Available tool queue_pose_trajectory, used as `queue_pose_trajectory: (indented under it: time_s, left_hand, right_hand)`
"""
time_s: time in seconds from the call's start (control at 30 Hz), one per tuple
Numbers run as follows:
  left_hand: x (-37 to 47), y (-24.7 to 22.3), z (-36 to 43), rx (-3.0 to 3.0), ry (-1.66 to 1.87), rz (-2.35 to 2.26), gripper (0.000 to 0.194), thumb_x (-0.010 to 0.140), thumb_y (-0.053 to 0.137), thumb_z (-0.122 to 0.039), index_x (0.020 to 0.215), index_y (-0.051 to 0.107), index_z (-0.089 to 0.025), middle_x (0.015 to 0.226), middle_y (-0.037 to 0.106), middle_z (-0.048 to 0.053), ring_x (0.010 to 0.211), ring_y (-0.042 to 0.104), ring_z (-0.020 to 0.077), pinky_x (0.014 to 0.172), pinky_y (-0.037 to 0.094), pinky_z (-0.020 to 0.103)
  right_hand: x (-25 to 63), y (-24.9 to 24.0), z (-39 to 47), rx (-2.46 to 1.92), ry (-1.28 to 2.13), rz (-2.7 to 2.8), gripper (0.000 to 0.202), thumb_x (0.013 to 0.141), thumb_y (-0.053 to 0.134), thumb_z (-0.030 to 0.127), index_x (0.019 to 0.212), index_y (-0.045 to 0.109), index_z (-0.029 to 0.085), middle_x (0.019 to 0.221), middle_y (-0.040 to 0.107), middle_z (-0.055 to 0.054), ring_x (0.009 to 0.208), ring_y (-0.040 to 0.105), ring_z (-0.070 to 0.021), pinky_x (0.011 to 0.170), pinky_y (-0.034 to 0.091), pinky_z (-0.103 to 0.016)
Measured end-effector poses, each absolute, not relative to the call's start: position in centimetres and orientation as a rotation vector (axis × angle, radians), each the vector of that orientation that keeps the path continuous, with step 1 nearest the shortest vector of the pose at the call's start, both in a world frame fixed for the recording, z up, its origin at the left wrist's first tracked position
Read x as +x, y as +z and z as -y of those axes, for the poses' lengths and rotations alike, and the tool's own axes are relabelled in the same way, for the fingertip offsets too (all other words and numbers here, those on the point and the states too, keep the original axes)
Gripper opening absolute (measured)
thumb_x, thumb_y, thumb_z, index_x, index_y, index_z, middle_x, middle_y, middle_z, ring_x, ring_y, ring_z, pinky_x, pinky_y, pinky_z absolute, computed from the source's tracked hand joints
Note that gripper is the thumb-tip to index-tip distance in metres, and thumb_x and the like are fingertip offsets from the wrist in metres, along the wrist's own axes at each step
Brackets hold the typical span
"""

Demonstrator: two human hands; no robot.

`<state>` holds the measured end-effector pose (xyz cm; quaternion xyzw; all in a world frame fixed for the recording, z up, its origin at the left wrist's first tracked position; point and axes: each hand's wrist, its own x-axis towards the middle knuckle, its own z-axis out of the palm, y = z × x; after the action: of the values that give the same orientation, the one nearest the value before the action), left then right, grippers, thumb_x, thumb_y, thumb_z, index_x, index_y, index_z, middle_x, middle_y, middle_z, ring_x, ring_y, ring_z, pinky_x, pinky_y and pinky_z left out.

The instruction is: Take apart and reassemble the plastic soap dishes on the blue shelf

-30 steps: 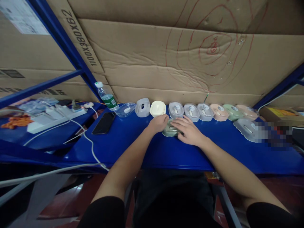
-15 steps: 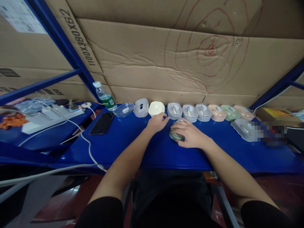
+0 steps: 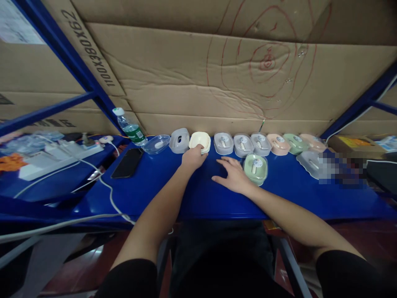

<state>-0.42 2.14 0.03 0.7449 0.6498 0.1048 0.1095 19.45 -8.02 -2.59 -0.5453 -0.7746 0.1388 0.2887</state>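
Observation:
My left hand (image 3: 193, 158) grips the near edge of a cream plastic box (image 3: 198, 139), its fingertips over the rim. The box stands lidless in the back row. To its right my right hand (image 3: 233, 175) hovers above or rests on the blue table, fingers spread, holding nothing. Just right of that hand is a pale green box (image 3: 255, 167) with a clear lid, a round label and a small white piece on top. Left of the cream box stands a grey plastic piece (image 3: 179, 140) with an oval hole, and beside it a clear lid (image 3: 156, 144).
Several lidded boxes line the back, among them a grey one (image 3: 223, 142) and a peach one (image 3: 278, 143). A crumpled clear bag (image 3: 310, 164) lies right. A water bottle (image 3: 130, 127), a phone (image 3: 127, 163) and a white cable (image 3: 111, 194) are at left. Cardboard (image 3: 173, 62) walls the back.
My right hand has let go of the green box, which now stands farther right, and has opened. My left hand has closed on the cream box's edge. The view has shifted slightly.

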Motion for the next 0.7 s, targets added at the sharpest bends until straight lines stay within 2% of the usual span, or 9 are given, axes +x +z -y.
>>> queue_pose_trajectory:
  time_s: [0.07,0.13,0.23,0.4,0.57,0.7]
  left_hand:
    - [-0.4,0.1,-2.1,2.181,0.303,-1.908,0.048,0.102,0.058,-0.049,0.143,0.062,-0.022,0.13,0.077,0.013,0.126,0.07,0.0336,0.102,0.054,0.042]
    - [-0.4,0.0,-2.1,2.179,0.305,-1.901,0.05,0.102,0.059,-0.051,0.143,0.062,-0.023,0.13,0.077,0.013,0.127,0.07,0.034,0.102,0.054,0.042]
    - [-0.5,-0.1,-2.3,2.185,0.318,-1.887,0.05,0.102,0.059,-0.05,0.144,0.061,-0.022,0.129,0.077,0.013,0.126,0.07,0.0339,0.101,0.054,0.043]
    - [-0.8,-0.3,-2.6,2.192,0.304,-1.896,0.044,0.102,0.058,-0.043,0.141,0.063,-0.023,0.128,0.077,0.012,0.124,0.07,0.0325,0.1,0.055,0.042]
    - [-1.1,-0.4,-2.7,2.216,0.318,-1.928,0.037,0.101,0.059,-0.038,0.135,0.067,-0.024,0.126,0.078,0.013,0.124,0.07,0.0327,0.1,0.055,0.043]
    - [-1.4,-0.3,-2.7,2.21,0.356,-1.983,0.032,0.1,0.059,-0.038,0.126,0.071,-0.023,0.123,0.077,0.015,0.12,0.071,0.0355,0.097,0.056,0.045]
  right_hand:
    - [19.9,-2.8,7.3,-1.468,0.374,1.9,0.057,0.087,0.078,0.056,0.135,0.069,0.027,0.137,0.067,-0.013,0.133,0.059,-0.0384,0.115,0.045,-0.063]
    - [20.4,-3.0,6.3,-1.436,0.337,1.735,0.05,0.087,0.078,0.052,0.129,0.07,0.028,0.128,0.068,-0.01,0.123,0.062,-0.0348,0.112,0.048,-0.06]
    - [21.7,-3.2,4.5,-1.373,0.243,1.475,0.048,0.086,0.076,0.046,0.129,0.067,0.026,0.126,0.066,-0.011,0.113,0.062,-0.031,0.106,0.051,-0.056]
    - [26.1,-2.9,1.7,-1.302,0.035,1.16,0.028,0.089,0.065,0.041,0.11,0.069,0.023,0.109,0.063,-0.008,0.092,0.059,-0.0234,0.096,0.053,-0.048]
    - [30.5,-1.6,0.3,-1.371,-0.106,1.118,0.023,0.088,0.062,0.034,0.106,0.067,0.02,0.115,0.059,-0.011,0.097,0.06,-0.0246,0.094,0.054,-0.046]
    - [32.8,-1.2,-0.3,-1.471,-0.151,1.045,0.016,0.092,0.057,0.031,0.1,0.065,0.019,0.108,0.059,-0.011,0.091,0.059,-0.0234,0.09,0.054,-0.045]
